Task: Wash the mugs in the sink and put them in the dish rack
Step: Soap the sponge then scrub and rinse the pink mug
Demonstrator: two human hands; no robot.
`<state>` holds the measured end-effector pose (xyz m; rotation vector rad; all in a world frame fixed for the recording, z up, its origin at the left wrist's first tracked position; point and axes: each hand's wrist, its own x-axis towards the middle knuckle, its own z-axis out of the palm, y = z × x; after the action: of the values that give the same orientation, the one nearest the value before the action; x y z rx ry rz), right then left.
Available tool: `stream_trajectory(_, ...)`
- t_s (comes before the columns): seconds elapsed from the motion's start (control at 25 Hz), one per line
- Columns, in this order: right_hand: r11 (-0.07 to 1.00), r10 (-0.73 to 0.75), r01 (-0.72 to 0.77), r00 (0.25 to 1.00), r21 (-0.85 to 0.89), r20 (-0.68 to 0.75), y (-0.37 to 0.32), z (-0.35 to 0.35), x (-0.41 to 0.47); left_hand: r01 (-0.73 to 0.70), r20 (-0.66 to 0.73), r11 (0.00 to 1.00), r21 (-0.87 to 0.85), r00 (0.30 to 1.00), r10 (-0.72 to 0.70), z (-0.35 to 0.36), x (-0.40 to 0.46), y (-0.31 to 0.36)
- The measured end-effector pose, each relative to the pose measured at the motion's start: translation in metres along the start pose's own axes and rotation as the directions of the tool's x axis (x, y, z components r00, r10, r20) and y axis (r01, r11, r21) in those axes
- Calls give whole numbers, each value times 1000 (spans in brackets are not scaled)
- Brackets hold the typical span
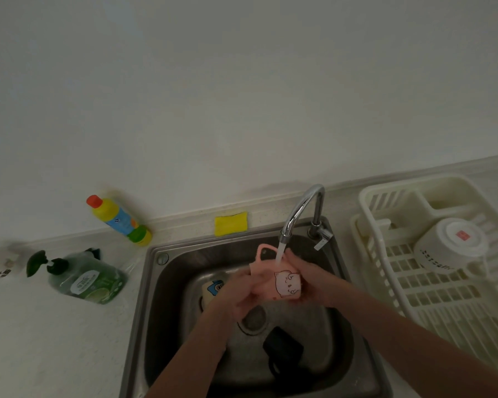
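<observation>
Head view looks down into a steel sink [153,311] where two mugs lie on the bottom: a pale mug with a blue print [212,290], partly hidden behind the left hand, and a black mug [282,347] lying near the drain [253,318]. The white dish rack [414,282] on the counter to the right holds one white mug [450,245] turned upside down.

A pink mug [282,282] with a cat drawing is held over the basin under the running faucet [301,212], the stream of water falling into its open top. The right hand [308,280] wraps its fingers round the far side of the mug and grips it. The left hand [242,293] holds the near side just below the handle, fingers curled against the mug's wall.

On the ledge behind the sink lies a yellow sponge [231,223]. To the left stand a yellow bottle with a red cap [118,219], a green pump bottle of dish soap [87,278] and, at the frame's edge, a blurred white container [0,262]
</observation>
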<state>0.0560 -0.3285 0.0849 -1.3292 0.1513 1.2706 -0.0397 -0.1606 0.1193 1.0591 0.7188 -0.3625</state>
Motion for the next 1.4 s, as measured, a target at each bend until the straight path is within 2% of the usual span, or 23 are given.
stream_trajectory(0.08, 986, -126, 122, 992, -111, -28, 1, -3, 0, 18, 49, 985, -171, 999, -10, -3, -4, 2)
stream_trajectory(0.16, 968, -244, 247, 968, -47, 57, 2, -7, -4, 97, 87, 949, -301, 993, -73, -6, -4, 4)
stream_trajectory(0.2, 973, -229, 230, 969, 1, 97, 3, -7, -6, 119, 77, 949, -291, 992, -101, -9, -1, 2)
stream_trajectory(0.28, 996, -86, 83, 993, 39, 77, 0, -2, -5, 89, 2, 982, -168, 996, -90, -11, 6, -5)
stream_trajectory(0.36, 998, 20, -20, 1000, -52, 4, 1, 3, -1, 97, -52, 994, -57, 994, -100, -6, 5, -11)
stream_trajectory(0.44, 978, -108, 95, 992, -187, -61, 1, 1, 0, 91, -55, 995, -49, 994, -93, -1, 2, -7)
stream_trajectory(0.52, 949, -253, 237, 966, -207, -51, 0, -4, -5, 76, -36, 994, -84, 996, -79, -1, 3, -2)
stream_trajectory(0.68, 990, -110, 114, 993, -87, 39, 2, -1, -7, 32, -32, 997, -77, 999, -34, -2, 5, -3)
stream_trajectory(0.8, 974, -190, 198, 979, -111, 80, 2, -8, -5, 4, -94, 987, -163, 995, -19, 0, 8, -4)
stream_trajectory(0.92, 998, -53, 52, 997, 18, 50, 4, -4, -2, -13, -130, 1000, -12, 991, 11, 3, 11, -10)
stream_trajectory(1.0, 992, -118, 118, 993, -33, -13, 5, -3, 3, -1, -160, 998, -63, 987, -9, 5, 11, -12)
stream_trajectory(1.08, 962, -236, 233, 972, -146, -7, 7, -4, 5, -6, -107, 990, -143, 994, -9, 3, 11, -10)
stream_trajectory(1.12, 965, -237, 236, 972, -116, 3, 6, -2, 3, -19, -87, 990, -139, 996, 7, 0, 13, -11)
stream_trajectory(1.28, 990, -9, 12, 1000, 139, -22, 8, 8, 2, -46, -138, 998, -33, 990, 41, 2, 12, -17)
stream_trajectory(1.4, 992, -123, 124, 992, 28, -34, 5, 4, 5, 5, -95, 1000, -22, 995, -7, 5, 3, -7)
